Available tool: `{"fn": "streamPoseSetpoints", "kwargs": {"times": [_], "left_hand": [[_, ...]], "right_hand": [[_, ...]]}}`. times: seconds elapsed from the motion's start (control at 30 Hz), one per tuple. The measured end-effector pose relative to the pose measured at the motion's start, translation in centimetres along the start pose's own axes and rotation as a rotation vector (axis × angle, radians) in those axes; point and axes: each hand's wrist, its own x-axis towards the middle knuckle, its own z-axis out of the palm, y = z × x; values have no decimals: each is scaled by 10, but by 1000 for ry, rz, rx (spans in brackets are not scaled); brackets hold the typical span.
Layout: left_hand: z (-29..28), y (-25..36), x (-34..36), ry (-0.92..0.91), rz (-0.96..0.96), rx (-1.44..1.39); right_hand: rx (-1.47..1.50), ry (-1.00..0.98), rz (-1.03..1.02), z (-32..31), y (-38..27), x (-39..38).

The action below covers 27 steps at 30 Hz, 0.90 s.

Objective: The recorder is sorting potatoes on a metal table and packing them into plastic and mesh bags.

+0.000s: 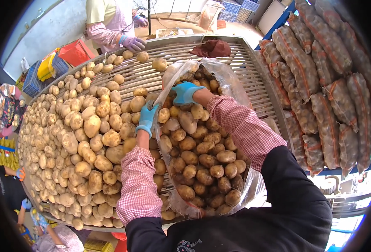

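My left hand (147,117), in a blue glove, lies at the left side of a clear plastic bag (165,143), next to loose potatoes (92,126). Its fingers and thumb are spread, and I see nothing held in them. Inside the bag's far part, my right hand (186,93), also blue-gloved, rests over the bagged potatoes (204,148). The right fingertips point left toward the bag wall and are partly hidden, so their grip is unclear. Brownish potatoes fill much of the bag, which lies open on a slatted metal table (240,63). Checked sleeves cover both my forearms.
Filled mesh sacks (298,63) are stacked at the right. A dark red cloth (212,48) lies on the far slats. Across the table stands a co-worker with a purple-gloved hand (132,43); other people work at the left edge. Blue crates (32,80) stand at far left.
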Motion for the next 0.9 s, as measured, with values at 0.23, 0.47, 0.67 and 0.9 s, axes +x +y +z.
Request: {"fn": "streamPoseSetpoints", "kwargs": {"times": [0.23, 0.47, 0.67, 0.9], "left_hand": [[13, 27, -30, 80, -49, -8], [13, 47, -45, -55, -47, -181], [6, 45, -44, -73, -65, -102], [12, 36, -38, -34, -27, -130]], "right_hand": [[87, -265, 68, 2, -13, 3], [224, -177, -85, 11, -15, -18], [517, -120, -205, 16, 13, -35], [234, -48, -82, -75, 34, -71]]}}
